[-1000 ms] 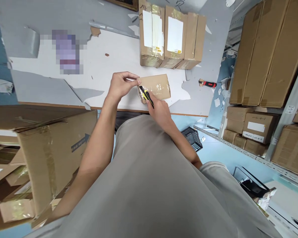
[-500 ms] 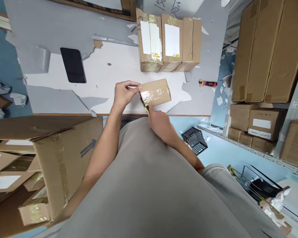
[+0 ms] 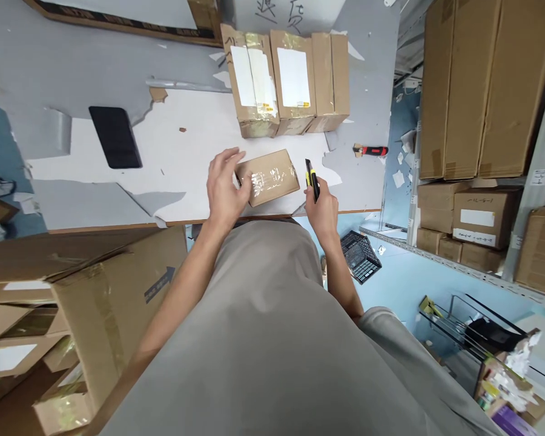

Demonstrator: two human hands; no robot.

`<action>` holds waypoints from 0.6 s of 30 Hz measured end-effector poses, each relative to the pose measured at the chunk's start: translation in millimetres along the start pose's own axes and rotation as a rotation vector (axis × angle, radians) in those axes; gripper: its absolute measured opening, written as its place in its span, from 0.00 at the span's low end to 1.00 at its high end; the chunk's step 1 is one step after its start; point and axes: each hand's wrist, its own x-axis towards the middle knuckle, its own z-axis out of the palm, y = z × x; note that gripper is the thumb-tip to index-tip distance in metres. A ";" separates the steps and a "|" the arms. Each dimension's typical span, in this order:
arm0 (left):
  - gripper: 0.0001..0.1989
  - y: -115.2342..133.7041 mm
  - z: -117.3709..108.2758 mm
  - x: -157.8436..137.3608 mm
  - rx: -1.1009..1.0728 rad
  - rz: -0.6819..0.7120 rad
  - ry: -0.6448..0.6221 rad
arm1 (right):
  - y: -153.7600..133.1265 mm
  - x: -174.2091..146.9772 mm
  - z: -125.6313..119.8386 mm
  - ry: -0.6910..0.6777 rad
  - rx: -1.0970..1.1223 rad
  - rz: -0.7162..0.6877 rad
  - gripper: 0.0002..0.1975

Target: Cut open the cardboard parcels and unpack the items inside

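While our right hand (image 3: pixel 322 210) grips the snap-off cutter (image 3: pixel 315 185) beyond its right end, the taped carton (image 3: pixel 271 177) lies on the worktable (image 3: pixel 361 188), long axis roughly left-right; our left hand (image 3: pixel 224 192), loosely spread, is nearer, at its left end.

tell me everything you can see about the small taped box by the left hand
The small box looks like plain brown cardboard, oblong, with clear, shiny tape along its top. It lies flat on the white part of the tabletop, near the front edge, slightly turned so its right end sits farther from the person. The left hand is at its left end, thumb against it, hiding part of that end, so whether that end is open cannot be told.
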 end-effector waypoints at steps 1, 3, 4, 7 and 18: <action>0.25 8.6 4.6 0.4 0.022 0.068 -0.056 | 2.2 0.0 1.7 0.003 0.009 -0.019 0.24; 0.25 22.9 15.8 1.5 0.048 0.177 -0.184 | 3.4 -1.4 3.7 0.014 0.030 -0.080 0.24; 0.25 27.6 21.7 1.8 0.058 0.214 -0.241 | 3.0 -2.0 4.2 0.019 0.041 -0.115 0.24; 0.27 31.6 35.8 0.4 0.091 0.260 -0.349 | 0.8 -1.3 5.3 0.016 0.044 -0.177 0.25; 0.25 27.2 41.6 -4.1 0.100 0.227 -0.360 | -19.7 5.5 -0.7 -0.113 -0.168 -0.144 0.28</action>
